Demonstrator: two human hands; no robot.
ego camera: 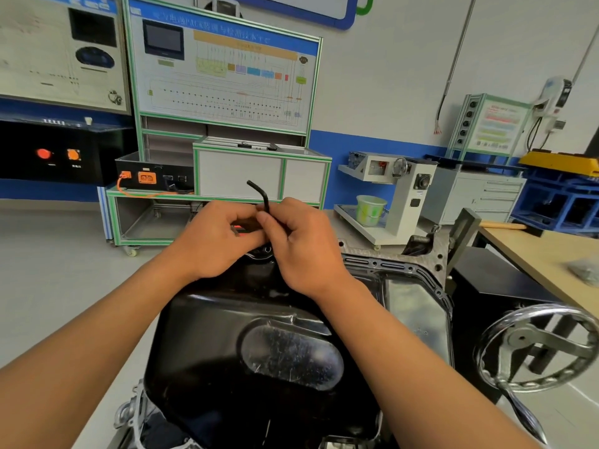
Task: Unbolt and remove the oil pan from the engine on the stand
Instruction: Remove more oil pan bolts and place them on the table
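Head view. Oil pan [227,335] sat bottom-up on the engine [436,254], which was held on the stand. It was black and scuffed on its raised oval patch, and not yet lifted. Its slotted rim showed along the far right side. The stand's handwheel [534,345] was at lower right.

Both hands met just above the pan's far edge.
- Right hand [301,251]: thumb and curled fingers pinched the long leg of a bent hex key [259,194]. The short leg pointed up and away.
- Left hand [214,241]: fingers curled round a small red item [240,229] touching the key's lower end. It was mostly hidden and could not be identified; possibly a key holder.
- The key's tip was hidden behind the fingers.

Judgement: tool preparation step, early in the unbolting. The key was apparently being picked out or readied, not yet seated in a bolt. No bolt heads could be made out on the rim at this resolution.

Next move calls for freeing the key and lowering its tip squarely into a rim bolt near the far edge. It should be seated fully before turning so the socket does not round out.
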